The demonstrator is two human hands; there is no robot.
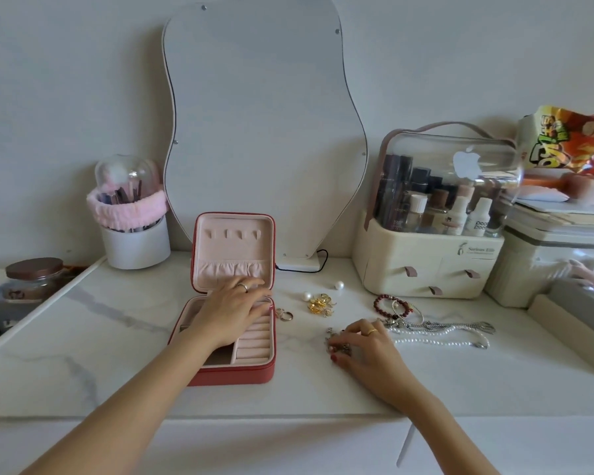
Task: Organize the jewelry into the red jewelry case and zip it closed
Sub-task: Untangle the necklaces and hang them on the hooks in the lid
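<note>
The red jewelry case [234, 375] lies unzipped on the marble top, its pink-lined lid [234, 248] standing upright. My left hand [232, 310] rests flat over the tray, fingers spread, hiding its rear part. My right hand [364, 344] sits to the right of the case, its fingertips pinching a small dark silver piece [338, 344]. Loose on the table are rings [284, 314], a gold piece [319, 305], two pearl earrings [323, 291], a red bead bracelet [388, 305] and silver and pearl chains [450, 334].
A wavy mirror [264, 132] stands behind the case with a black cord at its base. A brush holder [134, 234] is at the back left. A cream cosmetics organizer [432, 241] and stacked boxes [556, 255] fill the right. A jar [35, 275] sits far left.
</note>
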